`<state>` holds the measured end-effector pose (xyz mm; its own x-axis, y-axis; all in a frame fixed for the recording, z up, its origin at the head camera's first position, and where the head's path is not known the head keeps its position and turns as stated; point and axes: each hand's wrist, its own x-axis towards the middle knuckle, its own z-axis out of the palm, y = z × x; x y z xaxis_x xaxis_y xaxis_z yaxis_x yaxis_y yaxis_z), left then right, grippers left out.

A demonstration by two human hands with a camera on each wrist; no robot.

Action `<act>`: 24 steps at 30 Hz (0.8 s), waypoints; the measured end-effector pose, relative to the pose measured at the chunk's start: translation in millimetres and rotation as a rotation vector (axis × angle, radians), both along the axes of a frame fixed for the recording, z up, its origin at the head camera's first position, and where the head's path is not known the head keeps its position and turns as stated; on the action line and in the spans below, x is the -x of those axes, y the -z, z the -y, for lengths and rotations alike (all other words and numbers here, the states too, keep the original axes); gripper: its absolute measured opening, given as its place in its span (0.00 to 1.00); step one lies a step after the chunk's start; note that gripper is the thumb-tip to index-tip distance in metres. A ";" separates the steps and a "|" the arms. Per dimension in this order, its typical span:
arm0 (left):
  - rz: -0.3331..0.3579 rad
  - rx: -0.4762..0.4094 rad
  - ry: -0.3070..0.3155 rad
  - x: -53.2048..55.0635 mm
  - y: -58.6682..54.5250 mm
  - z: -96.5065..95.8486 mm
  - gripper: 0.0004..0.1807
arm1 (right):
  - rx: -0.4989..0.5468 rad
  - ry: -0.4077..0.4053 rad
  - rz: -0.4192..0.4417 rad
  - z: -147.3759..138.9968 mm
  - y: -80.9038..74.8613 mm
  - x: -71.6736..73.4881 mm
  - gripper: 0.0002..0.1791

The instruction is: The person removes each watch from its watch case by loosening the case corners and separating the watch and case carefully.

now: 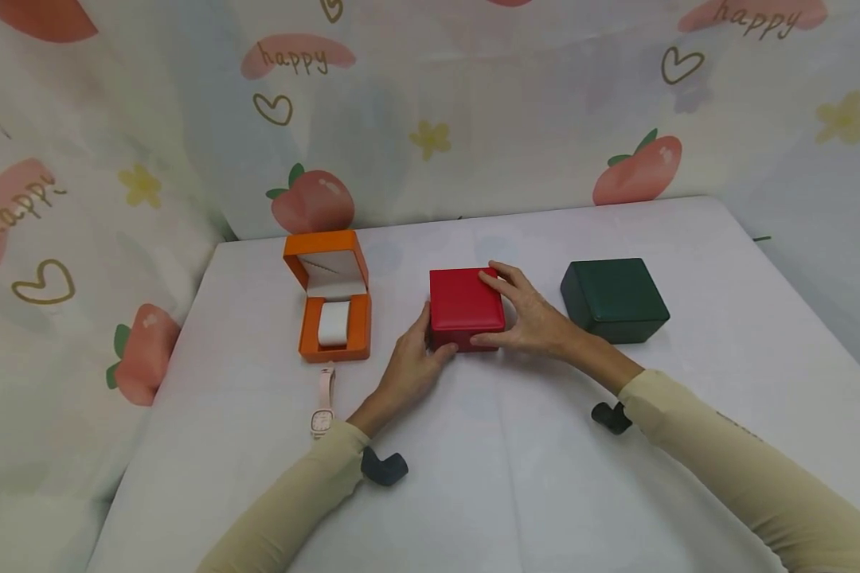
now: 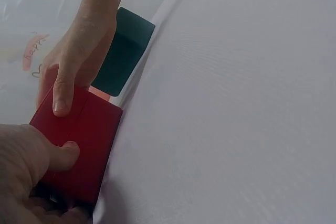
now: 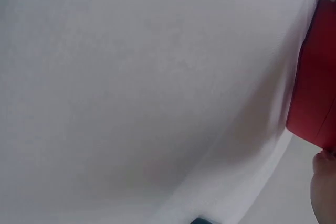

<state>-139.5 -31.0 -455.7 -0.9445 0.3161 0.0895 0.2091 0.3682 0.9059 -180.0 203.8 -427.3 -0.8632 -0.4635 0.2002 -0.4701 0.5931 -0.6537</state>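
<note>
A closed red box [image 1: 464, 298] stands on the white table between both hands. My left hand [image 1: 412, 362] holds its left side, the thumb lying on the front face and the other fingers round the side. At the right side, my right hand [image 1: 532, 320] grips the same box, its thumb on the front near the lid's lower edge and fingers over the top right edge. Both thumbs show against the red box [image 2: 86, 135] in the left wrist view. Only a strip of the red box [image 3: 317, 77] and one thumb appear in the right wrist view.
Left of the hands stands an open orange box [image 1: 334, 330] holding a white cushion [image 1: 333, 324]. A pink watch [image 1: 322, 420] lies in front of it, near the left sleeve. Beyond the right forearm is a closed green box [image 1: 616, 296]. Printed cloth [image 1: 509, 119] hangs behind the table.
</note>
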 end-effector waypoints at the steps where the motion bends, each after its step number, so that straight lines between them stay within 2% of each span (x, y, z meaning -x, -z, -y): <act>1: -0.003 0.000 -0.002 0.4 -0.2 -0.2 0.49 | -0.011 0.002 -0.006 -0.4 -0.5 0.2 0.55; 10: -0.016 0.010 -0.059 2.6 -3.2 -1.4 0.48 | -0.102 -0.001 -0.078 -2.6 -4.6 4.8 0.53; 24: -0.011 0.042 -0.094 4.4 -4.0 -2.4 0.47 | -0.101 -0.007 -0.068 -3.7 -8.3 13.3 0.50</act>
